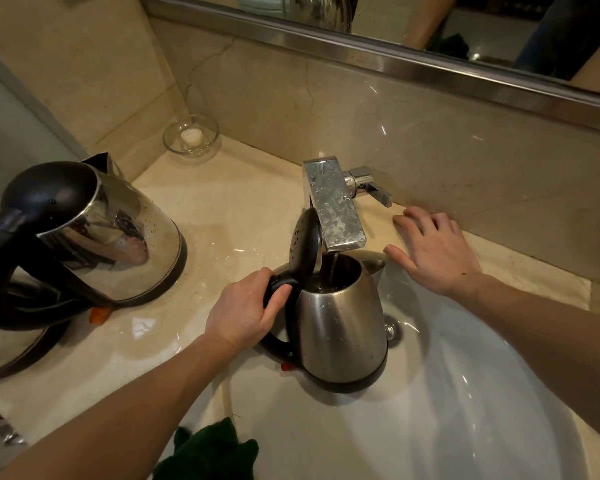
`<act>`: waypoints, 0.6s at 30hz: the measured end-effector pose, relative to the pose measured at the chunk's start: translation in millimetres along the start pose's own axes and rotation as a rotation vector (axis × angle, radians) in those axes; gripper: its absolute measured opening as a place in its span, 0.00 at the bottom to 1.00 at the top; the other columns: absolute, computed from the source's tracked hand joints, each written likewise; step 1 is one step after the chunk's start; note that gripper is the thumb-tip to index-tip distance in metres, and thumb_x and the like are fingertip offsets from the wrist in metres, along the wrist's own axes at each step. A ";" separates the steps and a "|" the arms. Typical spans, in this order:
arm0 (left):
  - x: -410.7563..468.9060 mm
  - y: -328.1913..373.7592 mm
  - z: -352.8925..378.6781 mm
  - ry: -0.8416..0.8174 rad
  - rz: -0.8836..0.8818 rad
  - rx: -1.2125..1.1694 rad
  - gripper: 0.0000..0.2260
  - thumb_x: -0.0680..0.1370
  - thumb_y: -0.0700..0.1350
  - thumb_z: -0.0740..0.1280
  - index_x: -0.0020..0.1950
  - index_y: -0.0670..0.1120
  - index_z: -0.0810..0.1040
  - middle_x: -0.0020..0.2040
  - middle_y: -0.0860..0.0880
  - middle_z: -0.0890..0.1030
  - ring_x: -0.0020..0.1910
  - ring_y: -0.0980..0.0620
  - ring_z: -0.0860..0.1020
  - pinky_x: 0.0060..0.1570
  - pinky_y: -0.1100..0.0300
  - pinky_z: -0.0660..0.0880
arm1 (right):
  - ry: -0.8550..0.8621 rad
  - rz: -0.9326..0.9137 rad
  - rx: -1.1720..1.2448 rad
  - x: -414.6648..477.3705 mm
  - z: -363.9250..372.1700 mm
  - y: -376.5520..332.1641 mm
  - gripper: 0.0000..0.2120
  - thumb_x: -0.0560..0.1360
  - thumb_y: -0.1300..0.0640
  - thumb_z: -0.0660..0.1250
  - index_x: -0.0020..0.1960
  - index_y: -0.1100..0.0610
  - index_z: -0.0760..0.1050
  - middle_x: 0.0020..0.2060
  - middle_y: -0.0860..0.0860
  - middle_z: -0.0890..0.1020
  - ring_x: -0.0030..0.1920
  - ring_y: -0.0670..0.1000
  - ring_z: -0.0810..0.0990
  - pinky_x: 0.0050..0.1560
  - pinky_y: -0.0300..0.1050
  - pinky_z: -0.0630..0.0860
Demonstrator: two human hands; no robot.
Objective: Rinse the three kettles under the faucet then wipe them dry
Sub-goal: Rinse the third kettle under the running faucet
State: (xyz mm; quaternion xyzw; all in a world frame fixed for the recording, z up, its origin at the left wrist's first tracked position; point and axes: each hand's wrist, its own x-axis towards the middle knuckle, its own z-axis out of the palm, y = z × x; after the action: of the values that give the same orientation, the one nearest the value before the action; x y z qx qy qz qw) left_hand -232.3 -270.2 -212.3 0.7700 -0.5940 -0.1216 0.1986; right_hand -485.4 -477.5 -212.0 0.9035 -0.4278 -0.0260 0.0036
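At centre frame, over the left rim of the white sink (482,410): one steel kettle (340,327), upright, lid (305,244) tipped back against the faucet (336,209). The open mouth sits directly below the spout so that the thin stream falls inside.

Left hand (246,313): fingers clamped round the kettle's black handle, carrying it; judged to be steadying it as it fills.

Right hand (433,251): fingers apart and flat on the desk (222,209), holding nothing, just below the faucet lever (374,188); probably kept there to shut the water off.

Left of frame, on the desk: second kettle (118,230), lid down, beaded with drops, well apart from the sink. A further steel body at the lower left edge is cut off; whether it is the third kettle cannot be told.

Bottom edge, centre: dark green cloth (215,452), near to hand, likely for the wiping.

Upper left corner of the desk: glass dish (191,138).

Stage, as judged: rinsing under way, drying not yet begun.
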 end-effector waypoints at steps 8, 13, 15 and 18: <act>0.2 -0.4 0.1 0.000 0.008 -0.014 0.29 0.74 0.67 0.45 0.53 0.47 0.73 0.41 0.52 0.77 0.37 0.54 0.75 0.38 0.60 0.73 | -0.009 0.004 -0.004 1.0 -0.9 -1.0 0.35 0.76 0.31 0.41 0.71 0.51 0.64 0.71 0.53 0.66 0.62 0.59 0.68 0.63 0.56 0.67; 0.5 -0.4 0.7 -0.001 0.003 -0.009 0.29 0.74 0.67 0.45 0.53 0.47 0.73 0.41 0.52 0.77 0.37 0.54 0.75 0.38 0.59 0.74 | -0.010 0.003 -0.003 1.0 -1.5 -0.1 0.34 0.76 0.31 0.40 0.72 0.51 0.63 0.71 0.53 0.66 0.62 0.59 0.67 0.63 0.56 0.67; 0.3 -0.5 0.9 0.001 0.002 -0.004 0.28 0.75 0.66 0.45 0.53 0.47 0.73 0.40 0.52 0.77 0.36 0.54 0.75 0.38 0.57 0.75 | -0.008 0.002 -0.007 0.9 -1.0 0.0 0.34 0.76 0.31 0.40 0.71 0.51 0.63 0.71 0.53 0.66 0.62 0.59 0.67 0.63 0.56 0.67; -0.1 -1.0 0.8 0.006 0.003 0.001 0.28 0.75 0.66 0.46 0.52 0.47 0.73 0.39 0.52 0.77 0.36 0.53 0.74 0.37 0.55 0.75 | -0.004 0.000 -0.011 0.7 -0.5 -0.2 0.34 0.76 0.32 0.41 0.71 0.51 0.64 0.71 0.53 0.67 0.61 0.59 0.68 0.62 0.56 0.67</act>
State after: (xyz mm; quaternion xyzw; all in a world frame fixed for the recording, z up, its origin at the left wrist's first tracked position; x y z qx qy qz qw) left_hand -231.9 -270.0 -213.4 0.7696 -0.5946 -0.1186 0.2000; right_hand -484.8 -477.9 -211.5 0.9033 -0.4278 -0.0303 0.0074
